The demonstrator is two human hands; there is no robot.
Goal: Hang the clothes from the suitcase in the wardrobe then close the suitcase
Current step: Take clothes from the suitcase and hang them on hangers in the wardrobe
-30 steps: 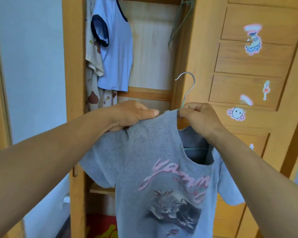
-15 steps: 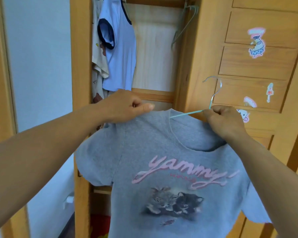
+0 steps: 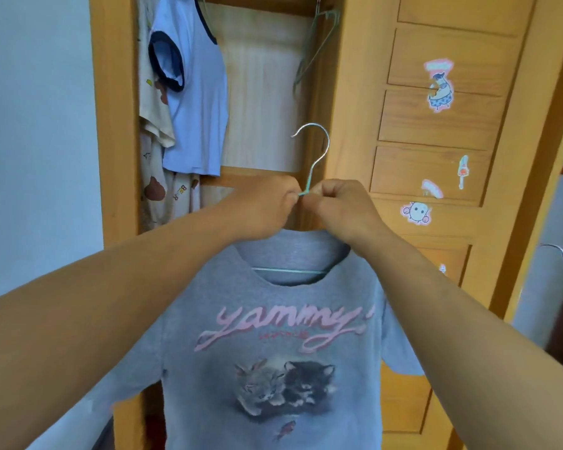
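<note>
Head view: both hands up in front of the wardrobe [image 3: 117,125], meeting at the neck of a wire hanger [image 3: 316,157]. Left hand [image 3: 264,209] w/ fingers curled, pinching the hanger just below the hook; right hand [image 3: 342,209] likewise curled, pinching the same spot from the other side, knuckles almost touching. Hook points up & left, free of the rail.

Grey T-shirt [image 3: 273,352] hangs on the hanger below the hands, front facing the camera, pink lettering & 2 cats printed on it; hanger bar visible through the collar. Inside the wardrobe, upper left: a blue top [image 3: 195,102] already hanging, w/ a cream printed garment [image 3: 156,125] behind it. An empty hanger [image 3: 316,50] hangs at upper right. Wardrobe door [image 3: 436,125] at right carries cartoon stickers.
</note>
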